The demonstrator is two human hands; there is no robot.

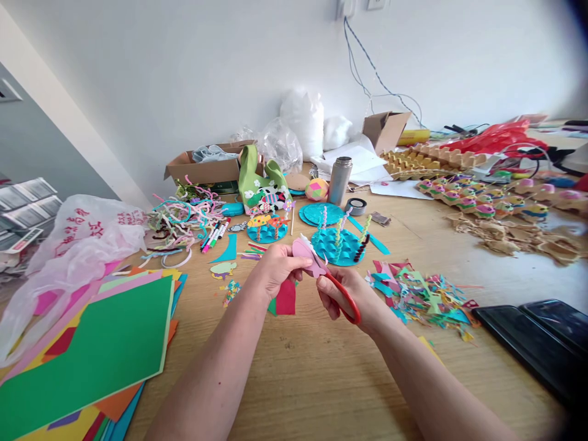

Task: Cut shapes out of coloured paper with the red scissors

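Observation:
My left hand (281, 267) pinches a small pink paper cut-out (305, 252) with a white strip at its edge. Red-handled scissors (344, 297) are gripped in my right hand (351, 288), their blades at the lower edge of the pink paper. Beneath my hands, red and green paper pieces (285, 299) lie on the wooden table (285, 380). Just beyond stands a blue bumpy base (328, 246) with twisted pipe cleaners upright in it. A smaller blue base (266, 233) carries orange and yellow paper fish shapes.
Coloured paper sheets (114, 331) are stacked at left, near a pile of pipe cleaners (188, 211). Paper scraps (427, 294) spread right of my hand, beside a black phone-like device (523, 343). A metal bottle (340, 180) and a tape roll (356, 206) stand farther back.

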